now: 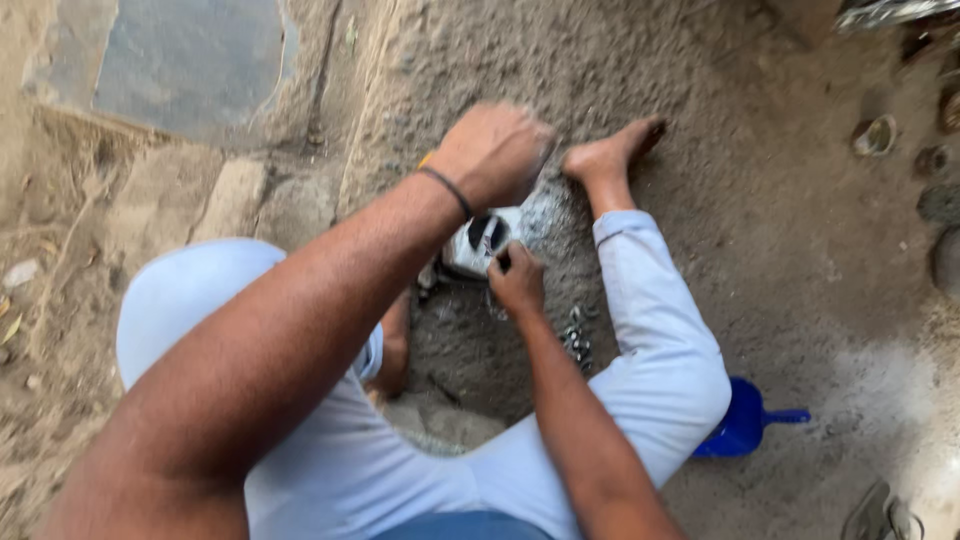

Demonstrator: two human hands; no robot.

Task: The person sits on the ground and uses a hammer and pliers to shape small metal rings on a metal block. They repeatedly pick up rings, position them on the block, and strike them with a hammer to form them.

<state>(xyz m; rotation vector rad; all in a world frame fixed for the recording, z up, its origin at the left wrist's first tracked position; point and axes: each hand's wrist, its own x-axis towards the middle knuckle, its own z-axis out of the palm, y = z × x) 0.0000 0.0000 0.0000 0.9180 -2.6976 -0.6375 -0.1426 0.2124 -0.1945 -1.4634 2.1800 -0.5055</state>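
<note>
Seated on the dirt ground [760, 200] with legs in pale trousers [650, 340] folded around the work, the person keeps everything hemmed in between the knees. Nearest, a blue scoop [745, 420] lies by the right knee. The right hand [517, 282] is curled, pinching something small and dark against the white metal object [478, 245], seemingly to pin it. Beyond, the left hand [492, 152] is fisted above it; whether it grips anything cannot be told. A bare foot [610, 152] rests beside.

Just bare sandy ground [760, 200] here, daylight on it. Flat stone slab [190, 60] off in the corner, blue plastic scoop [745, 420] lying in the dirt, some rocks [940, 200] along the edge.
</note>
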